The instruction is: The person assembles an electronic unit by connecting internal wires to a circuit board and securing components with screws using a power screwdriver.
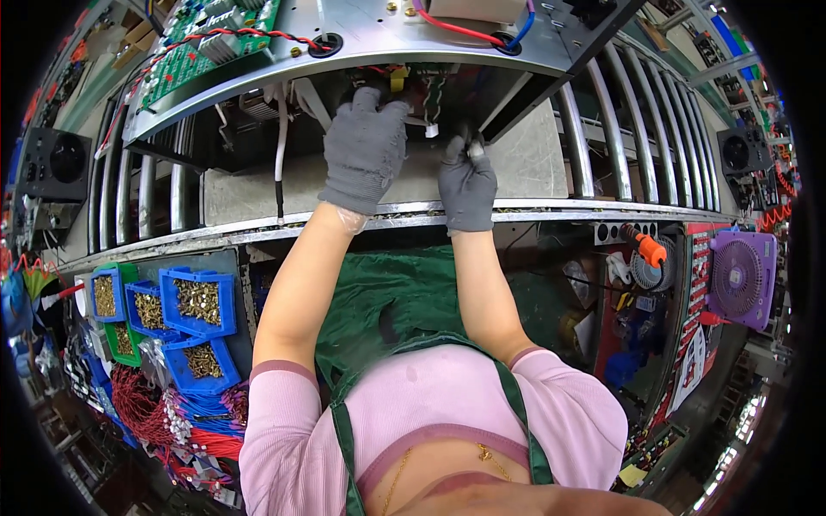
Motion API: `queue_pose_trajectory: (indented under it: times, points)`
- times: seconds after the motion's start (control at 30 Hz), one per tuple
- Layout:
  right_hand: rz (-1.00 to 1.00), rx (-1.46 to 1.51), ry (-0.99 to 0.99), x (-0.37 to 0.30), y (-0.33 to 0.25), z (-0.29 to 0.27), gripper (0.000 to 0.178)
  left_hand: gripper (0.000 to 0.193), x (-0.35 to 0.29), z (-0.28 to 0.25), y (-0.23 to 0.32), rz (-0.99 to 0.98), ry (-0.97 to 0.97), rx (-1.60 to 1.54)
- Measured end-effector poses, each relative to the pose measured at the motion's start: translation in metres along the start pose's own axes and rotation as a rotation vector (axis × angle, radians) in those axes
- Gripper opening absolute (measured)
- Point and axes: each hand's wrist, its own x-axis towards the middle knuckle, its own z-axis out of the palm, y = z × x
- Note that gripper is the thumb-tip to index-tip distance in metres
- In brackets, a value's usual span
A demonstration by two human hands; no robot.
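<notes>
Big metal box (379,41) sits on gray board (538,163). Left hand (366,150) at box's open front, right hand (469,185) beside, fingers bent. Cannot tell if either holds anything.

A gap is formed between the gloved left hand (366,153) and right hand (469,184), narrowed by a dangling white connector (431,132). Entry from above is blocked by the metal chassis (379,36); farther left, the opening is crossed by a white cable (281,142) (hanging nearly upright).
</notes>
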Motion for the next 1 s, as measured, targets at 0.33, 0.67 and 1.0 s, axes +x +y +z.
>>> queue_pose_trajectory:
  times: [0.33,0.67,1.0]
  points:
    - [-0.565,-2.439,-0.740,0.051,-0.025,-0.003,0.029,0.007,-0.004,0.009,-0.010,0.020,0.019,0.010]
    - [0.246,-2.125,-0.171,0.050,-0.021,0.010,0.049,0.023,-0.040,-0.037,-0.031,-0.012,0.361,-0.204]
    - [0.527,-1.347,-0.366,-0.103,0.087,0.072,0.032,0.041,-0.079,-0.044,-0.080,-0.411,0.038,-0.527]
